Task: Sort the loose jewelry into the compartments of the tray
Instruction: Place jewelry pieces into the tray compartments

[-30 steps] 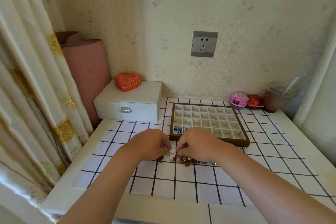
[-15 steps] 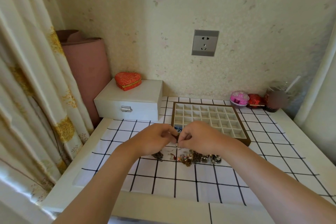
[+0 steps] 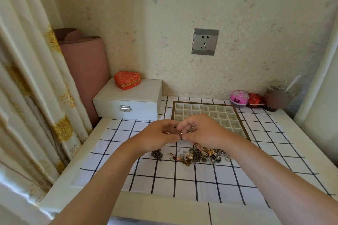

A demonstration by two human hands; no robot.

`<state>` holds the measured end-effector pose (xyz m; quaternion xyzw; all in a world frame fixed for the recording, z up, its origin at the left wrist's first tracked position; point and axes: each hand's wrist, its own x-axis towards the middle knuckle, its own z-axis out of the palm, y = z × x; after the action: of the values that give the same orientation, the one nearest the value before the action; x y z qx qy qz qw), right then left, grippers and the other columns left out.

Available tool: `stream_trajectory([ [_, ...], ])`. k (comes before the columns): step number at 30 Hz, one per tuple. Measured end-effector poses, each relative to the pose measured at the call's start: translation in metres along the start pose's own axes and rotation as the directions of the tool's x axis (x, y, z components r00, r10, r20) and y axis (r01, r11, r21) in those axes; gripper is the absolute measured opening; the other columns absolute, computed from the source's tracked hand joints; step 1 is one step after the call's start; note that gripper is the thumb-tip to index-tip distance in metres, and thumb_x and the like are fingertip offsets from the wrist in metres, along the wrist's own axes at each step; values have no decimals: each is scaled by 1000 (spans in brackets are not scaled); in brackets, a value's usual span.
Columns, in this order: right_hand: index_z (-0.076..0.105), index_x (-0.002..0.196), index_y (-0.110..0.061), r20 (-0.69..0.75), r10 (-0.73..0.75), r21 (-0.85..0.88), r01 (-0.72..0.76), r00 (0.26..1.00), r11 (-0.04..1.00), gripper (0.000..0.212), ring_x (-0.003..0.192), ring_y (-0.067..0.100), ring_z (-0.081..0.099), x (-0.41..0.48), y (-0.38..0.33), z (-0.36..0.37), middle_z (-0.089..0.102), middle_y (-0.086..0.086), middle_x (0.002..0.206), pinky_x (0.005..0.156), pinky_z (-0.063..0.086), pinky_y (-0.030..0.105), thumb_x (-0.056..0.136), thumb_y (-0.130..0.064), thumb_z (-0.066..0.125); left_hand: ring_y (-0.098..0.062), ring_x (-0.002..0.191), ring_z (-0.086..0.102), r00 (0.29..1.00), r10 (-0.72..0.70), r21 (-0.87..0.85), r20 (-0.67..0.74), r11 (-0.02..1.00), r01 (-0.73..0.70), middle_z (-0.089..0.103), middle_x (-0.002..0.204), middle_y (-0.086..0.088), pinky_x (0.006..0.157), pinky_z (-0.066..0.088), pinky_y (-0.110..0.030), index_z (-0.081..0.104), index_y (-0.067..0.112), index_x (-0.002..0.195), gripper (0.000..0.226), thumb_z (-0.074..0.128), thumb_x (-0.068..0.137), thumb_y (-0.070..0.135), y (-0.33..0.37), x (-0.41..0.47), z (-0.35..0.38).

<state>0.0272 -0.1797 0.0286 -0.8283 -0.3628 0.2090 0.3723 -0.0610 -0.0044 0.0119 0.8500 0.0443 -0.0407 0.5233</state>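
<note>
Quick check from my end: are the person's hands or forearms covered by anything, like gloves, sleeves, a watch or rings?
Nothing is visible on them. The left hand and right hand are bare, with no gloves, and no rings that I can make out at this size. Both forearms are uncovered as far as the bottom of the head view; no sleeve edge, watch or bracelet shows at either wrist.

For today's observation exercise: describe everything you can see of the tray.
The tray is a shallow rectangle with a dark brown rim and a pale grid of small square compartments. It lies flat on the checked cloth near the wall, behind the jewelry pile. The visible compartments look empty; both hands hide its near left corner. Nothing visibly touches it but the cloth.
</note>
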Motion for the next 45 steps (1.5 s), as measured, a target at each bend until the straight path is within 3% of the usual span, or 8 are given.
stream_trajectory([
  [5, 76, 94, -28, -137, -25, 0, 26, 990, 1000, 16, 59, 6, 64, 0, -3, -9, 73, -4, 85, 58, 60, 32, 92, -12, 71, -6, 68, 58, 998, -31, -35, -57, 999, 29, 71, 81, 4, 65, 48, -15, 70, 29, 106, 21, 73, 88, 17, 5, 5, 6],
  [8, 75, 90, -28, -224, -20, 26, 26, 974, 999, 15, 58, 8, 65, 1, -4, -19, 70, -11, 70, 57, 59, 29, 93, -15, 70, -8, 66, 56, 988, -32, 4, -153, 999, 33, 72, 83, 0, 58, 45, -13, 74, 20, 95, 8, 71, 89, 16, 12, 10, 4],
  [12, 74, 90, -31, -368, 4, 38, 11, 930, 999, 14, 53, 4, 65, 5, 3, -35, 72, -14, 82, 52, 47, 15, 90, -17, 74, -10, 70, 59, 968, 7, 10, -251, 1000, -5, 73, 85, -5, 71, 50, -24, 76, 22, 90, 6, 70, 89, 20, 24, 27, 7],
  [16, 77, 96, -27, -445, 25, -109, -82, 895, 991, 9, 73, -7, 61, 6, 18, -50, 71, -13, 93, 76, 48, 20, 91, -23, 72, -7, 82, 63, 948, 8, 52, -317, 999, 9, 71, 87, 5, 76, 50, -22, 74, 23, 92, 7, 70, 89, 19, 32, 51, 29],
  [21, 72, 91, -34, -411, 48, -252, -164, 910, 954, 8, 95, 8, 65, 7, 33, -49, 73, -12, 101, 88, 55, 37, 93, -28, 66, -5, 84, 65, 963, 49, 226, -267, 974, 13, 73, 84, 11, 80, 52, -28, 72, 32, 86, 9, 70, 87, 23, 33, 68, 53],
  [31, 75, 90, -32, -276, 41, -342, -138, 960, 930, 6, 89, 5, 65, 17, 40, -43, 68, -18, 91, 86, 55, 34, 89, -27, 73, -10, 95, 60, 969, 143, 550, -204, 835, -7, 68, 100, 13, 83, 50, -31, 67, 32, 112, 18, 59, 96, 33, 23, 57, 40],
  [40, 74, 90, -32, -130, 86, -419, -134, 988, 898, 9, 95, 12, 64, 16, 40, -30, 71, -11, 102, 88, 54, 37, 93, -27, 68, -16, 110, 49, 956, 269, 655, -120, 745, -128, 61, 109, 5, 93, 45, -39, 71, 35, 107, 18, 63, 92, 31, 8, 52, 34],
  [45, 73, 91, -36, -189, 65, -475, -149, 980, 867, 7, 95, 15, 64, 18, 42, -26, 67, -10, 101, 81, 53, 33, 91, -32, 68, -20, 122, 43, 978, 202, 653, -46, 747, -123, 58, 121, 3, 104, 39, -44, 68, 37, 116, 27, 62, 90, 34, 6, 57, 40],
])
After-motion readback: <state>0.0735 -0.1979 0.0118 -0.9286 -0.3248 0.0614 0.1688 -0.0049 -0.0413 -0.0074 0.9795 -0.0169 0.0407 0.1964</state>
